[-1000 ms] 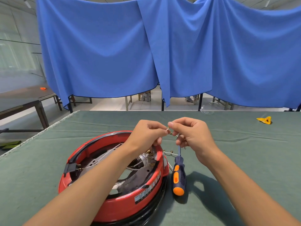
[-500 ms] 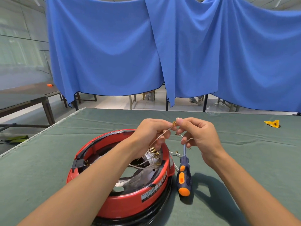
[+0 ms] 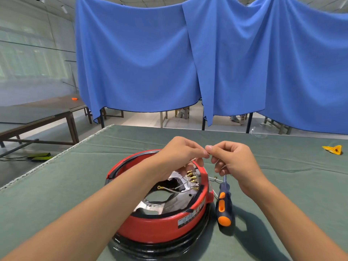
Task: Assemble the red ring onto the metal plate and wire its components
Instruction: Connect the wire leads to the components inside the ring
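The red ring [image 3: 158,225] sits on a black base on the green table, around a shiny metal plate [image 3: 162,202] with brass terminals [image 3: 192,178] and white wires [image 3: 169,189] inside. Above its far rim my left hand [image 3: 180,157] and my right hand [image 3: 233,162] meet fingertip to fingertip. Both pinch a thin white wire with a small brass end between them. The wire runs down from my left fingers into the ring.
A blue and orange screwdriver [image 3: 224,204] lies on the table just right of the ring, under my right hand. A yellow scrap [image 3: 333,149] lies at the far right. Blue curtains hang behind the table; its left edge [image 3: 56,157] is near.
The two hands have stayed together over the ring's far rim, working the same wire; the brass tip now sits hidden between the fingertips. The camera has shifted slightly.
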